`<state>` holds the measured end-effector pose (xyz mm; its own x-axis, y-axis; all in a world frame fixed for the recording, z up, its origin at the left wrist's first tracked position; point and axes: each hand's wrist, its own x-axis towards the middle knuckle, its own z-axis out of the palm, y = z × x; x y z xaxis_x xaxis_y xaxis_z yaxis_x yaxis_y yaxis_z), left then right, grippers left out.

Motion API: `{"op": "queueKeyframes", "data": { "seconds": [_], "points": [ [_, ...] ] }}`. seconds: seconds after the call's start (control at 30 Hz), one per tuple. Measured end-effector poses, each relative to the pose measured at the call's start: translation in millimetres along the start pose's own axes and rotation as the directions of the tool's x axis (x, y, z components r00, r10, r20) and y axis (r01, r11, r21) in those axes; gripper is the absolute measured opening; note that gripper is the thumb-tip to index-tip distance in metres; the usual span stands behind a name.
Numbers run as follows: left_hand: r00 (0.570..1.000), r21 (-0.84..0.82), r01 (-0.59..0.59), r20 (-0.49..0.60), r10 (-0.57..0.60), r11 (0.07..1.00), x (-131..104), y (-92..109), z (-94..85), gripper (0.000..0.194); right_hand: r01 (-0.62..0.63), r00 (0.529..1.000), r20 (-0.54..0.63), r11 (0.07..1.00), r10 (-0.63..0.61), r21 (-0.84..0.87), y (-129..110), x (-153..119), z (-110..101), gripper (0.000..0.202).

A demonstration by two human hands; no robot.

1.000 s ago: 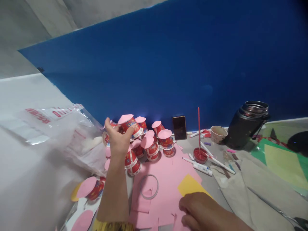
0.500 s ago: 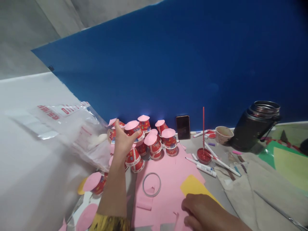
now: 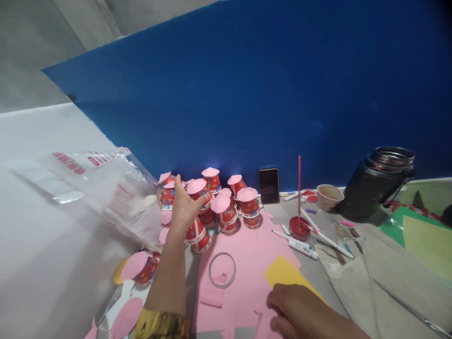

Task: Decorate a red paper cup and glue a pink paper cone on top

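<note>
At the left-centre of the head view, my left hand is closed around a red patterned paper cup with a shallow pink paper cone on top. My fingers are partly hidden behind it. Close around stand several more upside-down red paper cups with pink cones, among them a front cup and a stacked pair. My right hand rests low at the right with its fingers curled, against yellow paper on the pink paper sheets. Nothing shows in its fingers.
A grey tape ring lies on the pink sheets. At the right are a red paste dish with an upright stick, markers, a paper bowl, a dark flask and scissors. A phone leans against the blue panel.
My left hand has shifted slightly right and down, and the pink-topped cup in it has moved the same way. My right hand has stayed in place.
</note>
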<state>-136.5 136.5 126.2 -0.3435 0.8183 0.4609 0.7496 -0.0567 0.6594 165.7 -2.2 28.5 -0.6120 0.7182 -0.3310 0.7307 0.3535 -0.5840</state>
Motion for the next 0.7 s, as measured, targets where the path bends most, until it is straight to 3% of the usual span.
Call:
{"op": "queueKeyframes", "data": {
  "seconds": [0.17, 0.4, 0.7],
  "points": [
    [0.998, 0.085, 0.04, 0.041, -0.044, 0.996, -2, 5, -4.1, 0.11, 0.036, 0.999, -0.036, 0.999, -0.036, 0.013, 6, 1, 5, 0.019],
    [0.987, 0.161, 0.061, 0.134, -0.083, 0.985, -6, 11, -15.6, 0.111, 0.0, 1.0, 0.006, 1.0, 0.0, 0.029, 2, 1, 0, 0.019],
    [0.978, 0.168, 0.014, 0.201, -0.048, 0.986, -8, 4, -17.2, 0.103, -0.006, 1.0, 0.003, 1.0, 0.006, 0.016, 1, -1, -2, 0.02]
  ]
}}
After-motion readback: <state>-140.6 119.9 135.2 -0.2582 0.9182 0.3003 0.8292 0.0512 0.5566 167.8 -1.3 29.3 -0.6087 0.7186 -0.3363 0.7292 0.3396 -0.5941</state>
